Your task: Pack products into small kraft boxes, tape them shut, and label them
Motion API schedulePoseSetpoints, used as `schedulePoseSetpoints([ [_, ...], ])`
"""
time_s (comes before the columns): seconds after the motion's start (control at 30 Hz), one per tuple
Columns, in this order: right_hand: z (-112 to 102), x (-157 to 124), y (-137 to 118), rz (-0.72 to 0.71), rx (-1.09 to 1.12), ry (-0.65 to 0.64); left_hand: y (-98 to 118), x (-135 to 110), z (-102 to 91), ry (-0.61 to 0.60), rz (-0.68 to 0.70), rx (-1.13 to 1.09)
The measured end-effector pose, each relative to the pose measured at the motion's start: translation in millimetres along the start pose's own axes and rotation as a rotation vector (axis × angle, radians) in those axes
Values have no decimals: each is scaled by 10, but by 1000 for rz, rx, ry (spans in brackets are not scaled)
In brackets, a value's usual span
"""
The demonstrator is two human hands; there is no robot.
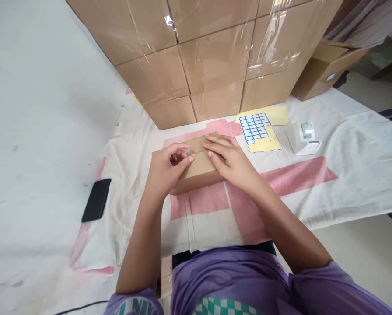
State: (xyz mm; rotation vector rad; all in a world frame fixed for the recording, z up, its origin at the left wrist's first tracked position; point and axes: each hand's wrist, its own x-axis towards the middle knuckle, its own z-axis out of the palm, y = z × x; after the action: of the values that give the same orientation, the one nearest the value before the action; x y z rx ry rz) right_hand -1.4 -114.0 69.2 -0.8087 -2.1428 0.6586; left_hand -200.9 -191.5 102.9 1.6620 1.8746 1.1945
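Note:
A small brown cardboard box [199, 170] lies on a white and pink cloth [314, 175] in front of me. My left hand [166, 168] rests on the box's left part, its fingers curled and pinching a bit of clear tape [190, 152] at the top seam. My right hand [230, 159] lies flat on the right part of the lid, fingers stretched out and pressed along the seam.
A wall of stacked cardboard cartons [215, 57] wrapped in clear film rises right behind the box. A sheet of blue-edged labels [257, 129] and a small white tape dispenser [303, 138] lie to the right. A black phone [96, 199] lies at the cloth's left edge.

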Motion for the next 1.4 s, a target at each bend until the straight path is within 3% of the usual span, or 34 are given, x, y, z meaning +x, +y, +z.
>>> schedulePoseSetpoints([
  [0.2, -34, 5, 2, -9, 18, -22, -46, 64, -58, 56, 37, 255],
  [0.63, -85, 33, -13, 12, 52, -81, -43, 338, -196, -78, -204, 313],
  [0.77, -28, 1, 62, 1, 109, -48, -73, 408, -182, -78, -175, 349],
  [0.9, 59, -52, 198, -21, 304, -85, -127, 388, -218, -69, -146, 386],
  [1.0, 65, -40, 350, -46, 392, -165, -184, 400, -273, -138, -190, 472],
  [1.13, -14, -76, 420, -120, 336, -211, -221, 450, -315, -233, -169, 465],
  [1.27, -163, -366, 312, -123, 245, -96, -212, 417, -355, -242, -70, 293],
  [1.33, -365, -596, 285, -103, 193, 16, -278, 354, -389, -110, -52, 246],
  [1.4, -702, -833, 297, -66, 99, 190, -451, 259, -426, 38, -65, 243],
])
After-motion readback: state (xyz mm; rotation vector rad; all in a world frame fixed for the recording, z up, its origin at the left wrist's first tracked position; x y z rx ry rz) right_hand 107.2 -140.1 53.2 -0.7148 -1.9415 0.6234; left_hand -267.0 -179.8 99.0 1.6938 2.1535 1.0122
